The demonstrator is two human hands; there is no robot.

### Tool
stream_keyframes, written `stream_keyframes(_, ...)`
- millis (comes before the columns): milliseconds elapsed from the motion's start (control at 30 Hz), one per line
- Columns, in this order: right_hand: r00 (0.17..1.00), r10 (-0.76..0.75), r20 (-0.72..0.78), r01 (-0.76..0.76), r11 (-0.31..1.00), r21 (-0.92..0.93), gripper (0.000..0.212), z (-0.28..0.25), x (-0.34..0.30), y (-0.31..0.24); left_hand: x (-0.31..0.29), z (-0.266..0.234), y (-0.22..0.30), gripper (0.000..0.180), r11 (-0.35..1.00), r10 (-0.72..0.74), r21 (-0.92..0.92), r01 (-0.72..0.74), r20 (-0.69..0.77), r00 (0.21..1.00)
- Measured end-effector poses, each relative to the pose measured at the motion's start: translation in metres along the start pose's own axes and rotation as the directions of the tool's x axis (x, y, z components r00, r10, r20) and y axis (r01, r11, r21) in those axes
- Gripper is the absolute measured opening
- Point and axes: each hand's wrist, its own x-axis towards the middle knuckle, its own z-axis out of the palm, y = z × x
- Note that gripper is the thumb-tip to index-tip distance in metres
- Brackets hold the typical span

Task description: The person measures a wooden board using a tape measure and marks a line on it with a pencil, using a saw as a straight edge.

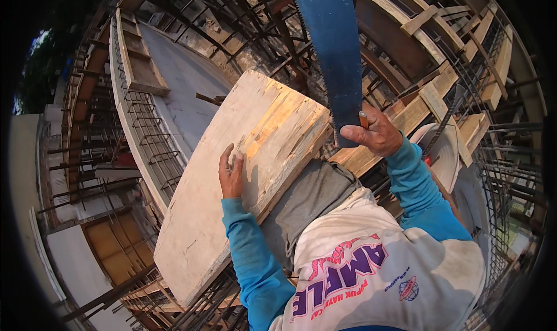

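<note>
I read my hands: right (374,135) clasps the blue saw (332,58) at 1 o'clock; left (231,173), half-open and empty, meets the board (200,200). Curved formwork (129,128), 9 o'clock, contains rebar (152,125).

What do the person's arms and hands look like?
Both arms wear long, bright blue sleeves, rumpled into folds. The left sleeve ends in a cuff at the wrist, and so does the right sleeve. The left hand and the right hand are bare, with no gloves.
</note>
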Motion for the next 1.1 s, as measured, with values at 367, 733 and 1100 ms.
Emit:
stream_keyframes(367,0.882,0.298,0.365,-0.322,0.947,0.004,0.049,0.006,0.017,0.084,0.069,0.033,0.025,0.067,0.941,-0.077,-0.339,0.004,-0.203,0.976)
stream_keyframes(733,0.694,0.583,0.423,-0.617,0.784,-0.070,0.041,-0.030,0.022,0.106,0.112,0.074,0.012,0.058,0.969,0.195,0.139,-0.204,0.074,0.978)
stream_keyframes(1100,0.786,0.586,0.199,-0.593,0.805,-0.029,0.035,-0.023,0.064,0.095,0.147,0.092,-0.012,0.056,0.894,0.206,0.374,-0.246,0.144,0.968)
